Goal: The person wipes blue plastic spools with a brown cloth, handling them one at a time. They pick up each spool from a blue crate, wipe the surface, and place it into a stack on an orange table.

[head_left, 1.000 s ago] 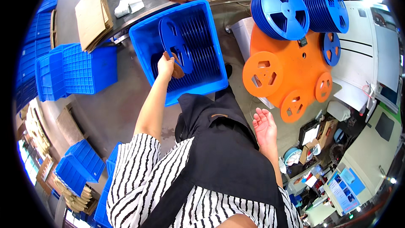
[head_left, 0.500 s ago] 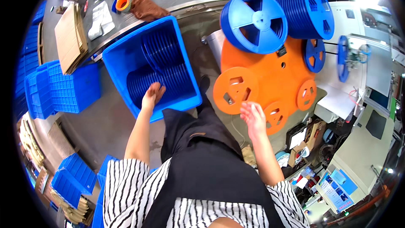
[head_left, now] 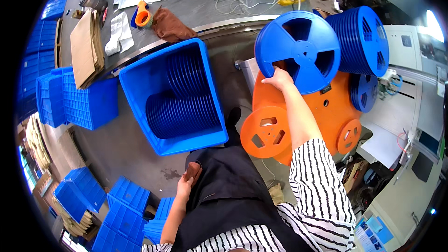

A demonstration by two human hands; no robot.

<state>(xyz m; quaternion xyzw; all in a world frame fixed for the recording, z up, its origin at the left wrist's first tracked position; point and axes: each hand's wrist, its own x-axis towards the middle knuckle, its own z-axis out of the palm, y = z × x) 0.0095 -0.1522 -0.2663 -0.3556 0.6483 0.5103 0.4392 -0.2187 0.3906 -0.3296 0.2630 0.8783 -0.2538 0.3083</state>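
Note:
My right hand (head_left: 280, 79) is closed on the lower left rim of a large blue plastic reel (head_left: 305, 51), its fingertips at the reel's cut-out window. This reel is at the front of a stack on an orange machine (head_left: 308, 107). Beside it, a second stack of blue reels (head_left: 364, 42) stands to the right. My left hand (head_left: 188, 177) hangs beside my dark apron, fingers loosely bent and nothing visible in it. To the left, a blue plastic bin (head_left: 127, 80) holds two rows of dark blue reels (head_left: 184, 114).
Orange discs (head_left: 263, 133) stick out on the machine's near side. A grey workbench (head_left: 186, 0) runs along the back with flattened cardboard (head_left: 86, 49), a brown cloth (head_left: 172, 24) and an orange tape dispenser (head_left: 143, 16). Blue crates (head_left: 91, 100) stand at the left.
My right hand has moved up and forward and taken hold of the front blue reel. My left hand has drawn back from the bin to beside my apron. The view has shifted.

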